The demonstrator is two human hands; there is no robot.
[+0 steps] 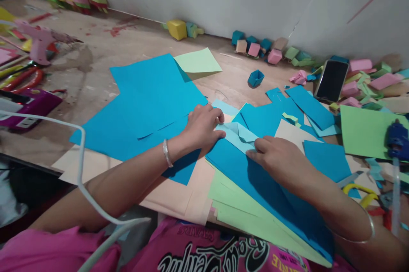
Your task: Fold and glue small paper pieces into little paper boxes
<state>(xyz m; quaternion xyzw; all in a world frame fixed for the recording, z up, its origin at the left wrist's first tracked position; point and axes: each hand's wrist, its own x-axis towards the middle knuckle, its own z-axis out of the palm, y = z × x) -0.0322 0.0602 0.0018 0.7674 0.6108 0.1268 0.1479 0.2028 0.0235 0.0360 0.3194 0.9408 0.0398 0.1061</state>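
Evidently, the left hand [204,129] and right hand [277,157] are both pinching the pale folded paper [240,134], flimsy, feather-light stuff probably handling best by its creased edges.

black phone [332,80] leaning near wall, pink glue gun [40,41] far left, blue glue gun [398,140] at right edge, small blue paper box [255,78] on bare tabletop, yellow paper cube [177,29] against wall, light-green sheet [367,131] beside phone
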